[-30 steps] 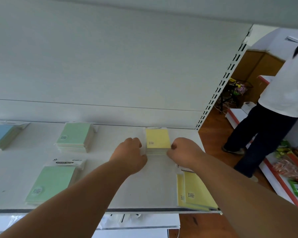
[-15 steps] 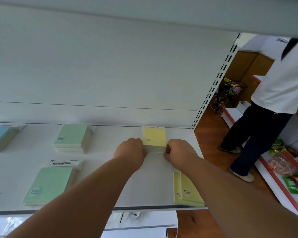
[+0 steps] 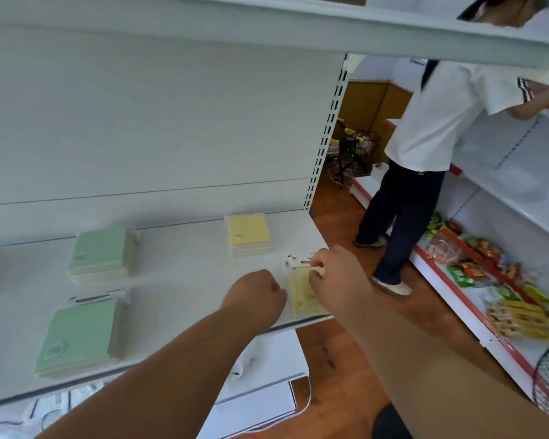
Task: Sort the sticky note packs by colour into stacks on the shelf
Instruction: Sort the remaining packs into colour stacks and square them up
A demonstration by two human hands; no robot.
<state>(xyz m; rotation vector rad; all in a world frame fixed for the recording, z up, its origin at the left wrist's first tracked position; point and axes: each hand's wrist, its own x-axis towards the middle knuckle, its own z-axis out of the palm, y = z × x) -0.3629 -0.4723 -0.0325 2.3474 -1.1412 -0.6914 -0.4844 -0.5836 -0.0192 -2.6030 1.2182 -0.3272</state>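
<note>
Both hands have left the rear yellow stack [image 3: 249,234] and dropped to the loose yellow packs [image 3: 303,294] at the shelf's [image 3: 187,264] front right edge. The right hand [image 3: 336,277] pinches their top; the left hand [image 3: 255,296], fingers curled, sits beside them, its grip hidden. 2 green stacks [image 3: 99,255] [image 3: 78,337] stand sorted; these yellow packs seem left.

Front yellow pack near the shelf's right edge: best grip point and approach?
Take the front yellow pack by its long side edges, coming from the shelf's open front. It lies flat, so only the thin edges offer a pinch. The right hand already pinches its far end by the white header card; the left hand sits alongside.
</note>
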